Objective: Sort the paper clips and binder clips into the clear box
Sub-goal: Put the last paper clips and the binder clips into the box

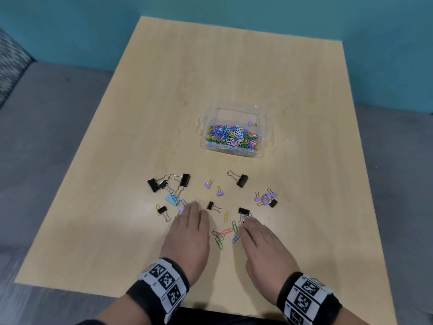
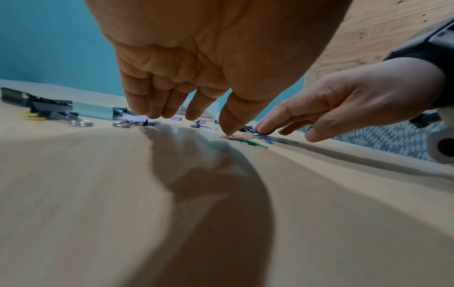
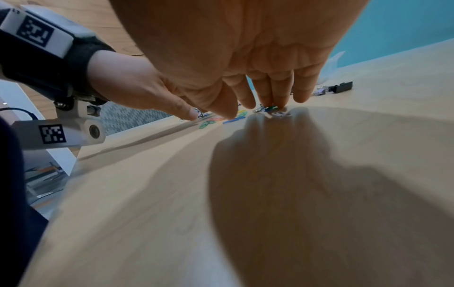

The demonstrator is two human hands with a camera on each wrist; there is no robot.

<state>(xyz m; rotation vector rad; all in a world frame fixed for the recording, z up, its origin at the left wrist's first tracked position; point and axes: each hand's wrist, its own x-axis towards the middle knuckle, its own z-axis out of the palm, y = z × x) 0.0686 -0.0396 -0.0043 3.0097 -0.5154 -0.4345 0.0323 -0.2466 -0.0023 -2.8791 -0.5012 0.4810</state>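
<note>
Clear box heaped with multicoloured paper clips, both hands flat, fingers straight, holding nothing

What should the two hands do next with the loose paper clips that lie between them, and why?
Probably sweep the left hand and right hand together to gather the loose paper clips. Both hands lie open and flat beside them, holding nothing, and the clear box sits farther back.
</note>
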